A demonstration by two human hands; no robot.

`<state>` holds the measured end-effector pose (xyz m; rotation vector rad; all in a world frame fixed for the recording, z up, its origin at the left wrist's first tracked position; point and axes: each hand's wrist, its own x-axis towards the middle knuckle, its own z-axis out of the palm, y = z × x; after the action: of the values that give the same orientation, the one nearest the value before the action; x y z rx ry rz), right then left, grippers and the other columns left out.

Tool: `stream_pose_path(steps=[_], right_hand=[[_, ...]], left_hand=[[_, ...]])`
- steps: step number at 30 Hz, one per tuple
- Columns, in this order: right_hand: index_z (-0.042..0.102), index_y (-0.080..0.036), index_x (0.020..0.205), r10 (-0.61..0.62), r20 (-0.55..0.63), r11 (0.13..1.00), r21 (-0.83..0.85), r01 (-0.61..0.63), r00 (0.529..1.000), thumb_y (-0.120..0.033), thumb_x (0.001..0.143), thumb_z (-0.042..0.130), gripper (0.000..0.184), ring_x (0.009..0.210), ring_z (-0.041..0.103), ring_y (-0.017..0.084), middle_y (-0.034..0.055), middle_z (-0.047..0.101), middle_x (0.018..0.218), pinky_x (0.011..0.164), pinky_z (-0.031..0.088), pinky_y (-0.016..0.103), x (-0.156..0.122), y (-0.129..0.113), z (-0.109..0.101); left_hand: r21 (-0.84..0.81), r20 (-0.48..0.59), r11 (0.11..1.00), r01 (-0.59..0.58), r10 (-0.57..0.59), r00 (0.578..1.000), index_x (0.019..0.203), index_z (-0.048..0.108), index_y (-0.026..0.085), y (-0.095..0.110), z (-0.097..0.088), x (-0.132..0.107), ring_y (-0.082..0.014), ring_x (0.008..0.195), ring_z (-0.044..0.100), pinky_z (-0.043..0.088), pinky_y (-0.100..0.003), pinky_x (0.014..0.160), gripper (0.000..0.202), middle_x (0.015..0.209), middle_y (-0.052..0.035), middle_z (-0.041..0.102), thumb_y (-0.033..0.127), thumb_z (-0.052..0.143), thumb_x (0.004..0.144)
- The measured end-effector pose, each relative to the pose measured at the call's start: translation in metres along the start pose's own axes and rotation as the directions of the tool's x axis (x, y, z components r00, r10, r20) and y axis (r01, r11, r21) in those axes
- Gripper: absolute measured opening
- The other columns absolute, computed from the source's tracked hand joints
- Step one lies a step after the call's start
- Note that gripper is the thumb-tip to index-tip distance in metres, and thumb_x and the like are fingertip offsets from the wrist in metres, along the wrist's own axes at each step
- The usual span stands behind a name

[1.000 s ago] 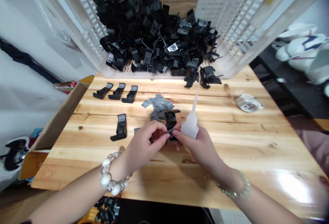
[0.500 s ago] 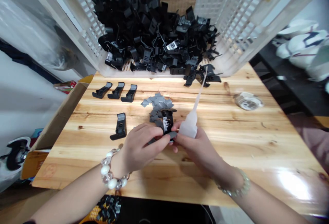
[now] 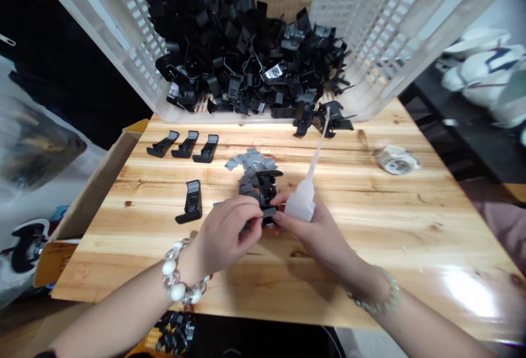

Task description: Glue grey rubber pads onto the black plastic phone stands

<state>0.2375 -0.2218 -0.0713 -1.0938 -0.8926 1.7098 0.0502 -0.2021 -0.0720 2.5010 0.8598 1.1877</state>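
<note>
My left hand (image 3: 228, 229) and my right hand (image 3: 306, 232) meet at the middle of the wooden table (image 3: 411, 221). Between their fingertips sits a black plastic clip (image 3: 266, 189) with a small grey pad (image 3: 269, 212) pinched at its near end. My right hand also grips a translucent squeeze bottle (image 3: 302, 202) whose long thin nozzle points up and away. A heap of loose grey pads (image 3: 250, 163) lies just behind the clip.
A white slatted crate (image 3: 370, 34) lies tipped at the back, spilling a pile of black clips (image 3: 246, 45). Three clips with grey pads (image 3: 183, 145) line up at left, another (image 3: 191, 200) nearer. A cardboard box (image 3: 82, 199) flanks the left edge, a clear round lid (image 3: 396, 162) lies right.
Both hands have kept working the grey pad against the clip's near end. The bottle's nozzle tilted slightly to the right. The clip has shifted a little.
</note>
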Motion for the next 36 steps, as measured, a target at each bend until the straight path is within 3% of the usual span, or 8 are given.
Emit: stream_pose_path(steps=[3, 5, 9, 12, 15, 24, 31, 36], right_hand=[[0.067, -0.021, 0.087, -0.046, -0.014, 0.997, -0.058, 0.045, 0.999, -0.027, 0.074, 0.076, 0.017, 0.069, 0.060, 0.009, -0.0015, 0.066, 0.079, 0.067, 0.050, 0.024, -0.0008, -0.0009, 0.0004], [0.067, -0.020, 0.083, -0.076, -0.027, 0.992, -0.104, 0.073, 0.997, -0.027, 0.074, 0.075, 0.014, 0.069, 0.059, 0.010, -0.0013, 0.065, 0.077, 0.067, 0.050, 0.024, -0.0016, -0.0023, 0.0009], [0.067, -0.020, 0.082, -0.146, -0.078, 0.972, -0.199, 0.128, 0.986, -0.028, 0.074, 0.074, 0.013, 0.071, 0.060, 0.013, 0.0003, 0.066, 0.077, 0.068, 0.051, 0.027, -0.0033, -0.0062, 0.0012], [0.066, -0.020, 0.081, -0.191, -0.082, 0.955, -0.246, 0.166, 0.978, -0.028, 0.074, 0.073, 0.012, 0.071, 0.060, 0.013, 0.0007, 0.066, 0.078, 0.069, 0.051, 0.028, -0.0028, -0.0064, 0.0001], [0.066, -0.020, 0.085, -0.166, -0.089, 0.962, -0.234, 0.142, 0.982, -0.031, 0.075, 0.073, 0.016, 0.066, 0.058, 0.012, 0.0002, 0.065, 0.077, 0.067, 0.050, 0.029, -0.0004, -0.0038, -0.0013], [0.066, -0.021, 0.089, -0.140, -0.113, 0.977, -0.176, 0.119, 0.984, -0.034, 0.076, 0.075, 0.020, 0.064, 0.056, 0.011, -0.0014, 0.064, 0.077, 0.067, 0.048, 0.028, 0.0010, 0.0006, -0.0023], [0.066, -0.022, 0.089, -0.122, -0.077, 0.983, -0.146, 0.109, 0.990, -0.034, 0.075, 0.076, 0.021, 0.065, 0.059, 0.013, -0.0014, 0.064, 0.071, 0.068, 0.051, 0.030, -0.0009, -0.0039, -0.0015], [0.069, -0.023, 0.092, -0.139, -0.008, 0.980, -0.145, 0.137, 0.990, -0.035, 0.075, 0.076, 0.022, 0.072, 0.063, 0.014, 0.0008, 0.068, 0.083, 0.070, 0.053, 0.030, -0.0016, -0.0058, -0.0026]], left_hand=[[0.100, 0.032, 0.987, -0.123, 0.120, 0.992, 0.101, 0.056, 0.019, -0.0010, -0.0011, -0.0008, -0.0143, 0.078, 0.060, 0.053, -0.027, 0.071, 0.023, 0.090, -0.0055, 0.065, 0.005, 0.059, 0.083], [0.107, 0.038, 0.984, -0.144, 0.141, 0.989, 0.102, 0.057, 0.021, -0.0004, -0.0027, 0.0003, -0.0148, 0.078, 0.060, 0.053, -0.028, 0.071, 0.025, 0.090, -0.0048, 0.065, 0.005, 0.058, 0.082], [-0.034, 0.043, 0.999, 0.040, -0.038, 0.998, 0.108, 0.056, 0.019, 0.0044, -0.0054, 0.0050, -0.0178, 0.087, 0.064, 0.055, -0.030, 0.077, 0.027, 0.095, -0.0071, 0.066, 0.012, 0.060, 0.082], [-0.102, 0.125, 0.974, 0.204, -0.191, 0.974, 0.106, 0.057, 0.019, 0.0078, -0.0050, 0.0068, -0.0151, 0.080, 0.065, 0.055, -0.026, 0.072, 0.019, 0.088, -0.0041, 0.068, 0.018, 0.060, 0.088], [-0.104, 0.153, 0.953, 0.285, -0.267, 0.951, 0.107, 0.059, 0.019, 0.0087, -0.0020, 0.0052, -0.0135, 0.078, 0.067, 0.055, -0.024, 0.072, 0.016, 0.089, -0.0033, 0.070, 0.019, 0.060, 0.091], [-0.075, 0.034, 0.990, 0.117, -0.114, 0.993, 0.112, 0.058, 0.018, 0.0059, 0.0022, -0.0020, -0.0150, 0.094, 0.068, 0.056, -0.027, 0.084, 0.029, 0.099, -0.0064, 0.071, 0.004, 0.060, 0.087], [-0.055, 0.020, 0.991, 0.126, -0.125, 0.992, 0.116, 0.058, 0.021, 0.0052, 0.0014, -0.0022, -0.0168, 0.095, 0.069, 0.058, -0.029, 0.085, 0.031, 0.103, -0.0066, 0.072, 0.006, 0.059, 0.088], [-0.086, 0.056, 0.990, 0.111, -0.107, 0.993, 0.115, 0.061, 0.021, 0.0037, -0.0012, 0.0031, -0.0150, 0.093, 0.067, 0.058, -0.027, 0.083, 0.029, 0.102, -0.0063, 0.069, 0.007, 0.056, 0.090]])
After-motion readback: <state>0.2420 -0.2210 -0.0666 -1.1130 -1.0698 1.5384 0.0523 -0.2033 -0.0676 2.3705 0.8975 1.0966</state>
